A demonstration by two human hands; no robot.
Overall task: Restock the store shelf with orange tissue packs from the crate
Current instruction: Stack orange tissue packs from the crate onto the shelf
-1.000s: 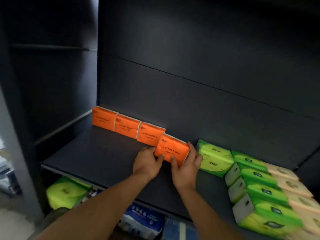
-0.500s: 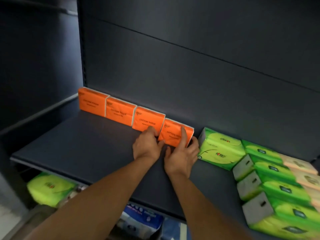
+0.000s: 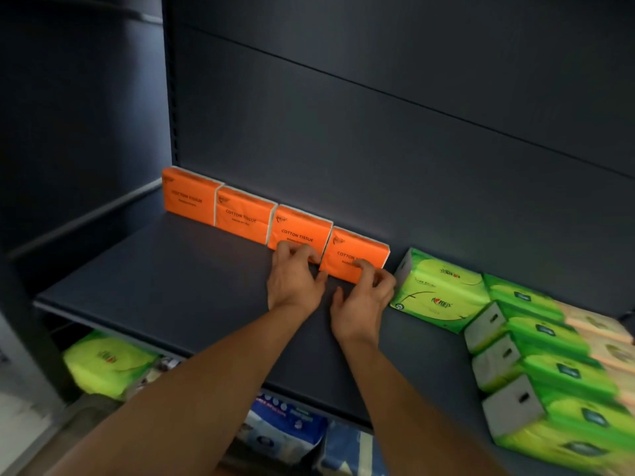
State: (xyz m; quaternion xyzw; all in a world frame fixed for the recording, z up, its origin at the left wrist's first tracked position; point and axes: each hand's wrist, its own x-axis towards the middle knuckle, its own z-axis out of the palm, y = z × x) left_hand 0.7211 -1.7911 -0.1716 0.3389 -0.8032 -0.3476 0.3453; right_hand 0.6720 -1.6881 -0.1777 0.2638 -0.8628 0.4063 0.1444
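Note:
Several orange tissue packs stand upright in a row against the back panel of the dark shelf point(image 3: 171, 286). The rightmost orange pack point(image 3: 354, 247) stands at the row's end, close beside its neighbour point(image 3: 299, 228). My left hand point(image 3: 295, 283) rests on the shelf with bent fingertips touching the lower front of that neighbour. My right hand point(image 3: 364, 300) touches the lower front of the rightmost pack with bent fingertips, its thumb held apart below. Neither hand wraps round a pack. No crate is in view.
Green tissue packs point(image 3: 439, 290) lie right of the orange row and run in stacks toward the front right point(image 3: 549, 372). Bare shelf surface spreads in front of the orange row. Below the shelf sit a yellow-green pack point(image 3: 106, 362) and blue-and-white packs point(image 3: 285, 427).
The rightmost pack went from tilted in both hands to standing at the row's end. My right hand's fingers, flat on its front before, are now bent at its lower edge.

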